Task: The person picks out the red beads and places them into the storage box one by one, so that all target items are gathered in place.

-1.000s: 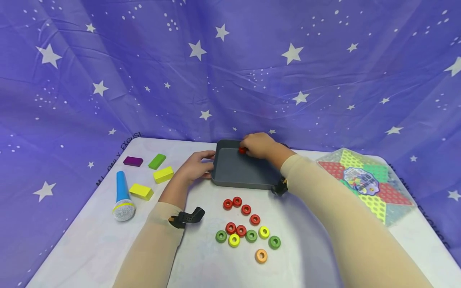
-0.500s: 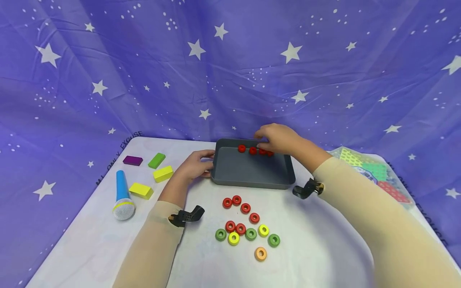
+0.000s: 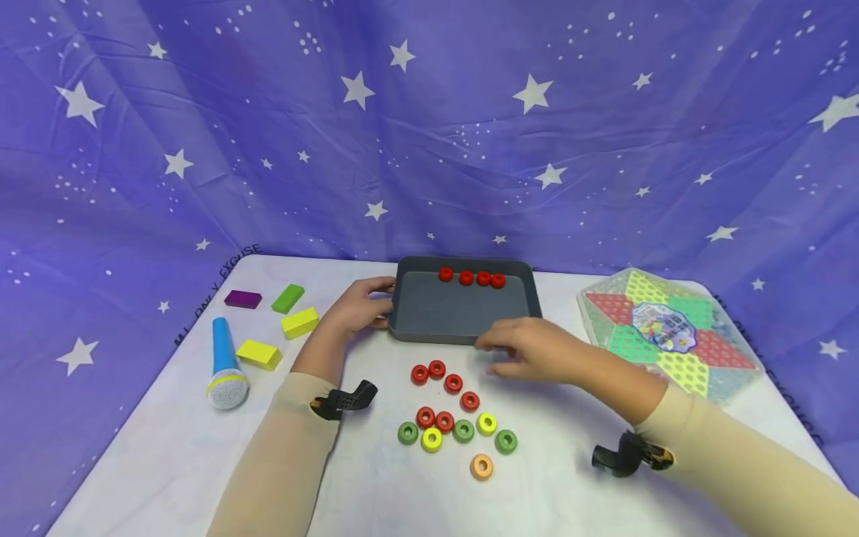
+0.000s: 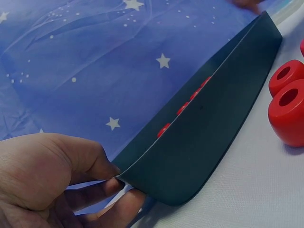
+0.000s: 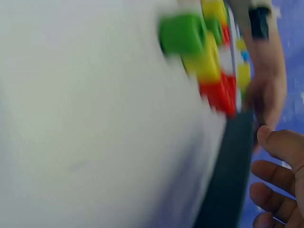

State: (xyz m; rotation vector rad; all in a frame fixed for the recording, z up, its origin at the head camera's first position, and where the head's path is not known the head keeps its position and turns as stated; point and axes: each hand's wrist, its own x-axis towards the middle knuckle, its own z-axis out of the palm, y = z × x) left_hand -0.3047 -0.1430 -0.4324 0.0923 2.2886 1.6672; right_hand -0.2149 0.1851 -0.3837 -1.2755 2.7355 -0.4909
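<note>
Our left hand (image 3: 356,306) pinches the tray (image 3: 463,313) at its left rim; our right hand (image 3: 537,349), fingers parted and empty, hovers near the red rings (image 3: 453,391) before it; we would best grasp one squarely, tray steady

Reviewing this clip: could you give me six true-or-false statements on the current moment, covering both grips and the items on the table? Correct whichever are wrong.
1. Four red rings sit inside the gray tray. True.
2. The right grip is holding a red ring. False: it holds nothing.
3. The left grip holds the gray tray by its left edge. True.
4. The orange ring is in the gray tray. False: it lies on the table.
5. The toy microphone has a blue handle. True.
6. The hexagonal case lies to the left of the gray tray. False: it lies to the right.
</note>
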